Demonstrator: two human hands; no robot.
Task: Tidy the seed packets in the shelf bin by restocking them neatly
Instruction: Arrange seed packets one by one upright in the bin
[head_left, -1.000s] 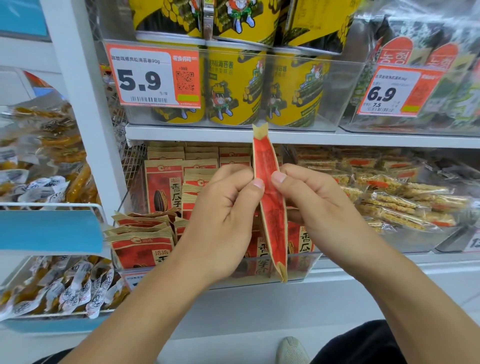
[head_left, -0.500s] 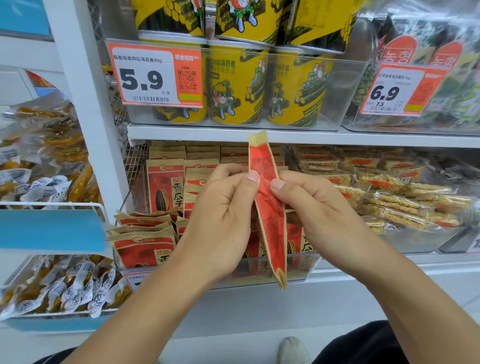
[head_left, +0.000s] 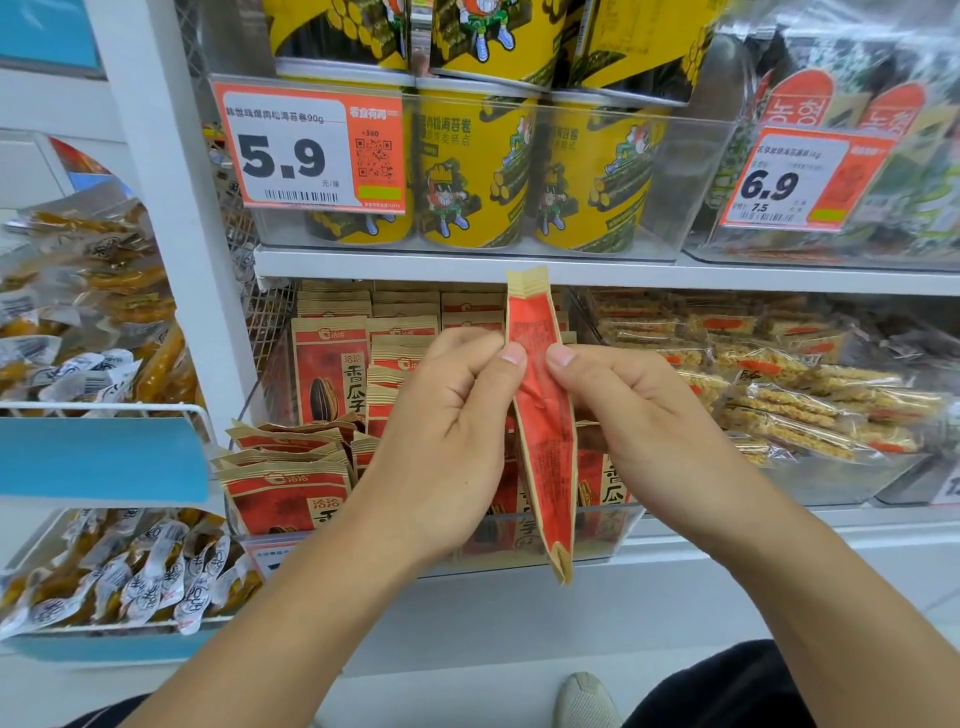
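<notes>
Both hands hold one seed packet (head_left: 540, 415) before the shelf bin (head_left: 613, 535).
The left hand (head_left: 447, 436) and right hand (head_left: 639, 431) pinch its edges; it stands upright, edge-on.

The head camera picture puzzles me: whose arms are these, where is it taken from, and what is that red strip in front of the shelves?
No machine here: a person wears a camera on the head, looking down at their own arms. The left hand and right hand pinch one red seed packet, seen edge-on and upright. Behind it a clear shelf bin holds more seed packets, some standing, some toppled. Above stand yellow cans with a 5.9 price tag.
</notes>
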